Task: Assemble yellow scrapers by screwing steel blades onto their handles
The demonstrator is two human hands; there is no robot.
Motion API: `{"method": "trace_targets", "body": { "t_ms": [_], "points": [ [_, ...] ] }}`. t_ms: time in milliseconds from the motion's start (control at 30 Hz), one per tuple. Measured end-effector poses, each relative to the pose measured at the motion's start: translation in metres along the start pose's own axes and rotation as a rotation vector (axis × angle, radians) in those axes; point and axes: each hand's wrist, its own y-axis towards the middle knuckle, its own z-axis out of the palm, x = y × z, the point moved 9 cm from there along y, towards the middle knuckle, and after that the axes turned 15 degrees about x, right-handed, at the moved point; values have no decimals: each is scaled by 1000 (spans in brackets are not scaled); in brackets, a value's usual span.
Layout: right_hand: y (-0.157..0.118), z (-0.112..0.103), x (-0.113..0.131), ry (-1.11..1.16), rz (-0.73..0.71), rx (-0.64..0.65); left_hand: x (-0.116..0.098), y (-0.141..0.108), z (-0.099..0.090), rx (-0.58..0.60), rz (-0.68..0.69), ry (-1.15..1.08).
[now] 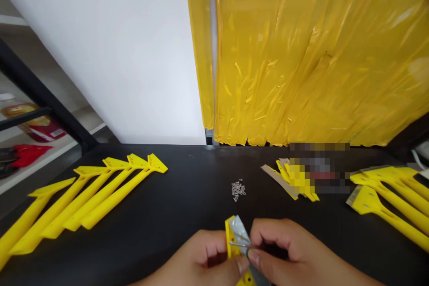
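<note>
My left hand (pixel 214 259) is closed on a yellow plastic plate (pixel 229 225) with small holes, low in the middle of the view. A flat grey blade-like strip (pixel 238 225) lies against the plate. My right hand (pixel 284 250) pinches a thin metal rod (pixel 236 244) that crosses the strip; its other end is hidden by my fingers. Just beyond both hands, a small heap of metal screws (pixel 238 190) sits on the black table (pixel 187 205).
At the left, several yellow scraper handles (pixel 110 194) lie in a slanted row. Yellow scrapers with blades (pixel 368 201) lie at the right, near loose yellow plates and strips (pixel 284 181). Behind hang a white panel (pixel 134 53) and yellow film (pixel 301 53); a pixelated patch hides part of the table.
</note>
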Motion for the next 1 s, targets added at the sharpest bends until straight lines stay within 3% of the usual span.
{"method": "trace_targets", "body": {
  "t_ms": [133,300,400,767,1000],
  "points": [
    [0,0,0,-14,-24,-16,3,1,2,17,-21,-1],
    [-1,2,-1,-28,-2,-16,-14,1,9,36,4,-7],
    [-1,2,-2,-49,34,-16,-18,1,7,-11,-18,12],
    [3,1,-8,-85,40,18,8,2,0,28,-55,39],
    [1,3,-7,-153,65,18,29,-2,-11,-58,-177,4]
  ]
}}
